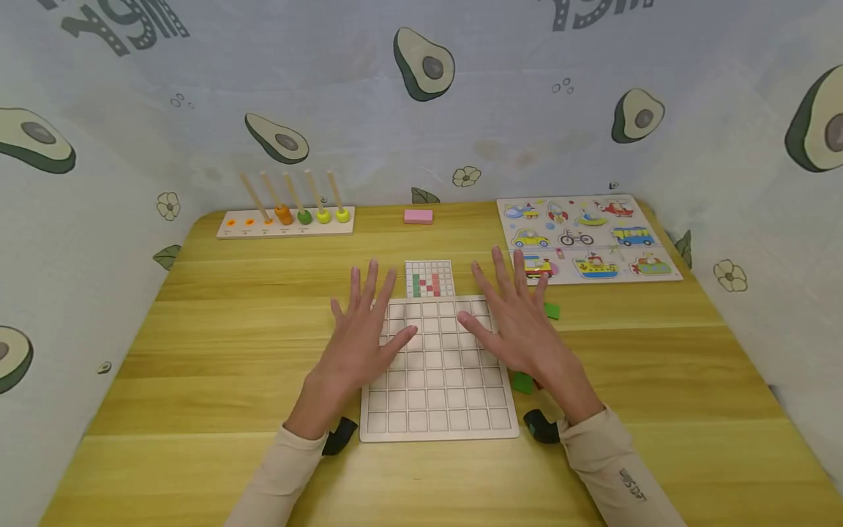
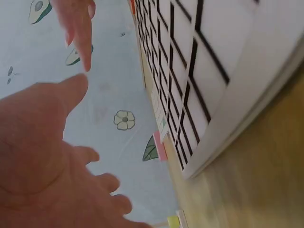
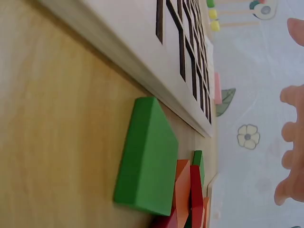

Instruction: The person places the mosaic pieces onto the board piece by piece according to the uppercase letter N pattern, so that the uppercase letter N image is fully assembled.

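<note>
Both hands hang above a pale wooden grid board [image 1: 437, 399], with fingers spread and nothing held. The left hand [image 1: 358, 340] is over the board's left edge, its thumb pointing inward. Over the right edge is the right hand [image 1: 523, 333], likewise palm down. A small pattern card [image 1: 429, 274] with green, red and pink squares lies at the board's far edge. Beside the board on the right, partly hidden under the right hand in the head view, are a green block [image 3: 152, 161], a red block [image 3: 195, 194] and an orange block [image 3: 181, 185].
At the back left stands a wooden peg stand [image 1: 286, 228] with coloured beads on several pegs. A pink block [image 1: 418, 217] lies at the back middle. A vehicle puzzle board [image 1: 593, 245] lies at the back right. An avocado-print cloth [image 1: 356, 95] hangs behind the table.
</note>
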A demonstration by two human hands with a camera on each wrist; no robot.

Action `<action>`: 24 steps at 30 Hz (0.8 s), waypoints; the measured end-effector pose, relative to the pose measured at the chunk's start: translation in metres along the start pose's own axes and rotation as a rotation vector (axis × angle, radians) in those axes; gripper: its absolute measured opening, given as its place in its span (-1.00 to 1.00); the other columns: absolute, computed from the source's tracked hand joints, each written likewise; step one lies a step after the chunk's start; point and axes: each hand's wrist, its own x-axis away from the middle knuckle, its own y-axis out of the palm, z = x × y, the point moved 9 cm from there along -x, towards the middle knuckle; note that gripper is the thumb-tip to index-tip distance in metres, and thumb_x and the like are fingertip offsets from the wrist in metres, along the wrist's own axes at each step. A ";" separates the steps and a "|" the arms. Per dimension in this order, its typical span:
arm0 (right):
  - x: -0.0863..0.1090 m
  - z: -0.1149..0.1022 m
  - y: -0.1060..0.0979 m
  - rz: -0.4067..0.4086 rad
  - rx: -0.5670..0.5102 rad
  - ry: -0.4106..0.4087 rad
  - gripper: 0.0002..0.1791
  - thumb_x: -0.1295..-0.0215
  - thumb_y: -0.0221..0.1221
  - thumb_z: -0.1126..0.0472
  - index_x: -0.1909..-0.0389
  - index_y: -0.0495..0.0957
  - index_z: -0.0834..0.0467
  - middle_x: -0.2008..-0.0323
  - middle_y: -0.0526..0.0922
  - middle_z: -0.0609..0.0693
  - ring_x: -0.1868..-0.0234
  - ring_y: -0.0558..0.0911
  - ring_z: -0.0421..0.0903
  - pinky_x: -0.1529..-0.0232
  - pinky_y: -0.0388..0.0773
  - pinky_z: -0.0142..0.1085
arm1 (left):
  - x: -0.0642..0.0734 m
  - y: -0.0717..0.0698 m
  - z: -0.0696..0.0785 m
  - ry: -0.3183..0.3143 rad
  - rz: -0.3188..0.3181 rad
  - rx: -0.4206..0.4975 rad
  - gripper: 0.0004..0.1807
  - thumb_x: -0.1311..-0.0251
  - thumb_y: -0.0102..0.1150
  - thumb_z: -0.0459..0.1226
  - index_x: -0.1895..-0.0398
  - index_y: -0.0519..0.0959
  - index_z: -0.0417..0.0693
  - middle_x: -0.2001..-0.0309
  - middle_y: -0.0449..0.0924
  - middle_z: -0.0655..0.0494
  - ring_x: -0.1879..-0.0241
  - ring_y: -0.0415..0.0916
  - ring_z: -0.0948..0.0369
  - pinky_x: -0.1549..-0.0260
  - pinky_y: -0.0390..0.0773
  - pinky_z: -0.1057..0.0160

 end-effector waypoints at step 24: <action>0.009 0.023 -0.009 0.001 -0.045 0.017 -0.09 -0.69 -0.11 -0.31 -0.79 -0.16 0.06 -0.75 -0.51 0.13 -0.70 -0.56 0.31 -0.44 -0.45 0.63 | 0.064 0.014 -0.037 0.015 -0.274 0.113 -0.08 -0.62 0.14 -0.06 -0.80 -0.12 -0.09 -0.78 -0.30 -0.12 -0.73 -0.43 -0.20 -0.47 -0.36 -0.60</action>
